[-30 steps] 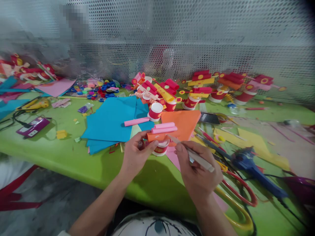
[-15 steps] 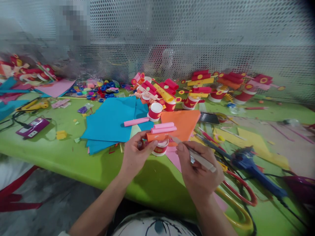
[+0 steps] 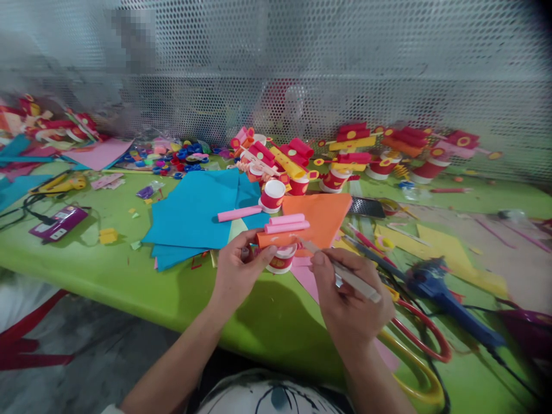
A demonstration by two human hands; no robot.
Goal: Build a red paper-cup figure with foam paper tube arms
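My left hand (image 3: 239, 267) pinches the left side of a paper-cup figure. Its orange paper roll (image 3: 280, 238) lies across a red and white paper cup (image 3: 281, 263), and two pink paper rolls (image 3: 287, 223) are stacked on top. In my right hand (image 3: 356, 293) is a pair of silver tweezers (image 3: 357, 283), gripped like a pen. The tips reach the right end of the orange roll; whether they pinch anything is too small to tell. Just behind the figure are a loose pink paper roll (image 3: 239, 214) and another red and white cup (image 3: 272, 196).
Blue sheets (image 3: 194, 207) lie to the left, an orange sheet (image 3: 323, 210) behind the figure. A blue glue gun (image 3: 452, 299) and yellow-handled scissors (image 3: 420, 385) lie at right. Several cup figures (image 3: 353, 144) line the back by a perforated metal screen (image 3: 345, 52). A purple device (image 3: 59, 223) sits left.
Almost nothing differs. My right hand and the tweezers have shifted very slightly right, while my left hand keeps its grip on the figure.
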